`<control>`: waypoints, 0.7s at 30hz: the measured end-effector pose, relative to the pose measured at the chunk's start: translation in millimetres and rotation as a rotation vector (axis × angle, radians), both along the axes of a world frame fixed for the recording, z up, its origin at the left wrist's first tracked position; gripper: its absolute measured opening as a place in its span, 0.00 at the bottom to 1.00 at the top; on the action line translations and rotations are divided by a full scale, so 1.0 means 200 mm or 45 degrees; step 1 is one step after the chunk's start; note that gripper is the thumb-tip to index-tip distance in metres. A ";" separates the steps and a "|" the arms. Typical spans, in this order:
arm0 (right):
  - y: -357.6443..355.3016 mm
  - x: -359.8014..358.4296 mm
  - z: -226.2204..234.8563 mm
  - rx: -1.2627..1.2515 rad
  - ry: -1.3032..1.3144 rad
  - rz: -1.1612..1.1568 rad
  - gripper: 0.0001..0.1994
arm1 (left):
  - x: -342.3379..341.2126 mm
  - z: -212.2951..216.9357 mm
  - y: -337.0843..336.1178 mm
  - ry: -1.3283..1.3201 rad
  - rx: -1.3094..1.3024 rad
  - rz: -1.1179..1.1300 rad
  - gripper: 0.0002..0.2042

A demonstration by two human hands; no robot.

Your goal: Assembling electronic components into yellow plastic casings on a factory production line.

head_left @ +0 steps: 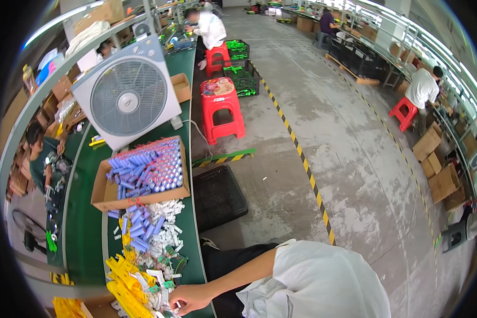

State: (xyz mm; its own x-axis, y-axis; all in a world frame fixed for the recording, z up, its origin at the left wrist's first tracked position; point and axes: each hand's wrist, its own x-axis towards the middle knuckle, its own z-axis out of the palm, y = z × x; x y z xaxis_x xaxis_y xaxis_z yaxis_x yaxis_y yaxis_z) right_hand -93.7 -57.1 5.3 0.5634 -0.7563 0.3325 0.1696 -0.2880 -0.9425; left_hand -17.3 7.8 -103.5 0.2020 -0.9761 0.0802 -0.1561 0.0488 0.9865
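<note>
My right hand point(192, 298) reaches in from the right over the near end of the green workbench point(197, 257). Its fingers are closed in a pinch, with a small white piece point(180, 303) between them; its exact kind is too small to tell. Just left of the hand lie yellow plastic housings point(127, 286) and a tangle of small green circuit boards point(167, 284) with thin wires. Farther along are loose purple cylindrical battery cells point(139, 225) and a heap of small white parts point(169, 222). My left hand does not show.
A cardboard box point(103, 183) full of purple cells stands on the bench, with a grey box fan point(128, 100) behind it. Beside the bench are a black crate point(220, 196) and a red stool point(222, 108). Other people sit at distant benches.
</note>
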 end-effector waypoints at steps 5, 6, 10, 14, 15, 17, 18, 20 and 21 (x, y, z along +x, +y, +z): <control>-0.01 -0.35 0.07 0.537 -0.404 0.077 0.05 | -0.06 0.05 -0.11 -0.259 -0.093 -0.063 0.22; -0.02 -0.40 0.07 0.584 -0.441 0.020 0.06 | -0.08 0.06 -0.13 -0.306 -0.111 -0.072 0.22; 0.01 -0.57 0.10 0.584 -0.607 -0.063 0.12 | -0.15 0.12 -0.17 -0.490 -0.191 -0.089 0.22; 0.02 -0.70 0.08 0.602 -0.584 -0.131 0.18 | -0.23 0.19 -0.21 -0.663 -0.279 -0.117 0.22; 0.02 -0.71 0.07 0.600 -0.554 -0.135 0.14 | -0.22 0.23 -0.21 -0.719 -0.299 -0.106 0.22; 0.03 -0.70 0.06 0.530 -0.573 -0.168 0.12 | -0.19 0.33 -0.19 -0.835 -0.338 -0.085 0.23; 0.03 -0.70 0.05 0.470 -0.582 -0.218 0.09 | -0.25 0.47 -0.17 -0.837 -0.344 -0.084 0.23; 0.04 -0.70 0.03 0.414 -0.615 -0.218 0.07 | -0.46 0.82 -0.13 0.169 0.369 -0.008 0.23; 0.07 -0.71 0.07 0.418 -0.443 -0.324 0.10 | -0.46 0.81 -0.15 0.157 0.364 -0.019 0.23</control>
